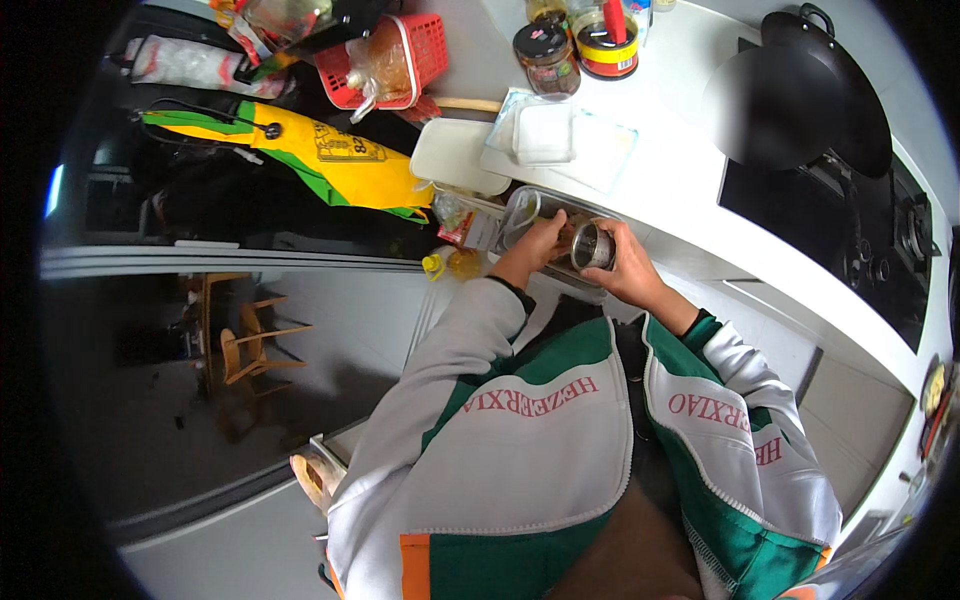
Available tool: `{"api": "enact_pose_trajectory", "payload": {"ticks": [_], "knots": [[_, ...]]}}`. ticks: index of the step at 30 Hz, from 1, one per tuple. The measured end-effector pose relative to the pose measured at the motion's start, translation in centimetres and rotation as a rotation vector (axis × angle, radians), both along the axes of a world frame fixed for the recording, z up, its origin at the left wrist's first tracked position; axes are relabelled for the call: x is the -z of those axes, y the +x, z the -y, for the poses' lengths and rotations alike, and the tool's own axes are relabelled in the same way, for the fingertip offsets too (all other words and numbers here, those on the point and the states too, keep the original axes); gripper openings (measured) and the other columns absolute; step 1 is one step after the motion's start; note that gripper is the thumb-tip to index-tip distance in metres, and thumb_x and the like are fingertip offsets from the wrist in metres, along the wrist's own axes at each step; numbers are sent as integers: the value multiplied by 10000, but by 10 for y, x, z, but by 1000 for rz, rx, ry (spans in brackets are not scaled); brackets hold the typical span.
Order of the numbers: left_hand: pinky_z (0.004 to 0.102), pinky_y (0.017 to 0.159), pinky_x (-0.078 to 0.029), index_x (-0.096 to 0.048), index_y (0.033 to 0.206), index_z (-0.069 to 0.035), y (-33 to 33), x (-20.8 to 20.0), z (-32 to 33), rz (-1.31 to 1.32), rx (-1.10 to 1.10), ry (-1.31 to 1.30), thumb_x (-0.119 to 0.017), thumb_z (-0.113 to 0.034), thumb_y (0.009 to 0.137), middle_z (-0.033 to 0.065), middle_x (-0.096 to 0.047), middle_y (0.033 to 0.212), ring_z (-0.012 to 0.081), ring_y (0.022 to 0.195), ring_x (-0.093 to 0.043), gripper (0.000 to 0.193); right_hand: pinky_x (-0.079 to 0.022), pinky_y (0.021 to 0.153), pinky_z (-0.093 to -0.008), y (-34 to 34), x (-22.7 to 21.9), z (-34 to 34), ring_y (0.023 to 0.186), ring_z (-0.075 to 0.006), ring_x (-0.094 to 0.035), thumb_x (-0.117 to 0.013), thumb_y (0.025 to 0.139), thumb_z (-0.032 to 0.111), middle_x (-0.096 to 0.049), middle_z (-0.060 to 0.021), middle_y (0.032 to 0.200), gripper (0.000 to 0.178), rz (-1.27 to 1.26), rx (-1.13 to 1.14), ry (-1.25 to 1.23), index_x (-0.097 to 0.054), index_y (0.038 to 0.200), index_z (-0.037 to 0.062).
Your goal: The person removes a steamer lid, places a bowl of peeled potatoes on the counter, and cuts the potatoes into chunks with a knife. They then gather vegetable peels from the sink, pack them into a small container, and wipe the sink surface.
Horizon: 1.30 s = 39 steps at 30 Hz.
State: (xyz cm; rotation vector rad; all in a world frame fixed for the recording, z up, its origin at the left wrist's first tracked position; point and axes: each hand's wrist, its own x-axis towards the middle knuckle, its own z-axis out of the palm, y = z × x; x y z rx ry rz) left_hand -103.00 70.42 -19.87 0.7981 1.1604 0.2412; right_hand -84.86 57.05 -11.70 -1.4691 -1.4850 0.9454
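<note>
My right hand [632,268] is wrapped round a small round jar [592,246], which looks like glass with a dark inside and is tilted so its round end faces up. Just left of it, my left hand [542,246] has its fingers curled together beside the jar. What they pinch, if anything, is too small to make out. Both hands are over a clear plastic bin [514,212] below the counter's edge. Its contents are mostly hidden by my hands.
A white lidded box [545,133] and a pale tray [460,156] lie on the white counter [670,150]. Behind stand a dark-lidded jar [547,58] and a tin [607,50]. A wok [850,110] sits right, a red basket [425,50] left. An oil bottle [463,264] stands low left.
</note>
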Motion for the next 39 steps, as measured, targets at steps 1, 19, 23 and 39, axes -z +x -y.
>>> {"api": "enact_pose_trajectory", "payload": {"ticks": [1,19,23,39], "knots": [[388,770,-522,-556,1170,-35,-2,5,-9,3,39,-49,-429,-497,997,99,-599,1080,235,945,-592,510,-398,995,-432,-12,3,-5,1155,-424,-476,-798,689,165,-488,-245,1218,710,30,41,-9,-393,1254,20],[336,844,-489,-439,1324,-67,-41,46,-62,-108,195,11,-499,-428,982,100,-565,1235,212,1057,-571,500,-421,964,-493,-84,62,-60,1112,-445,-473,-760,665,162,-472,-217,1167,667,520,100,-340,-455,1250,72],[305,684,-504,-597,1053,-18,-42,30,-67,34,290,305,-472,-305,1003,71,-651,867,160,750,-606,317,-440,922,-472,-83,65,-64,1067,-435,-505,-800,641,172,-506,-222,1143,635,426,179,-60,-504,1188,48],[541,646,-460,-188,1502,-387,-42,-21,-67,-358,502,1128,-463,-120,948,236,-636,771,450,715,-604,675,-460,917,-447,-91,74,-55,1076,-424,-523,-801,672,169,-519,-215,1140,636,388,95,-106,-511,1219,25]]}}
